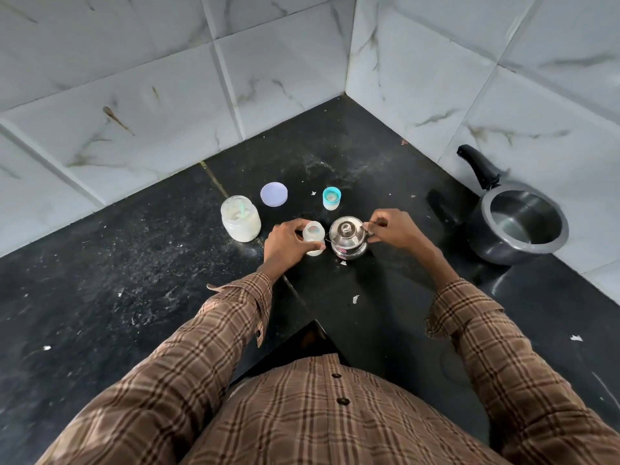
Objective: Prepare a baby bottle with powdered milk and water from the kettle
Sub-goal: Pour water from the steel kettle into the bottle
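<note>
A translucent baby bottle (314,237) stands uncapped on the black counter, and my left hand (287,245) is wrapped around its left side. Right beside it sits a small shiny steel kettle (347,238) with its lid on. My right hand (392,229) grips the kettle's thin handle on the right side. An open jar of milk powder (240,223) with a pale green scoop in it stands to the left. Its lilac lid (274,194) lies flat behind. The bottle's teal-ringed teat cap (331,198) stands behind the kettle.
A grey pressure cooker pot (518,226) without a lid, black handle pointing back, sits at the right against the tiled wall. Marble-look tiled walls meet in a corner behind the counter (134,280). The counter's inner corner edge lies just in front of my body.
</note>
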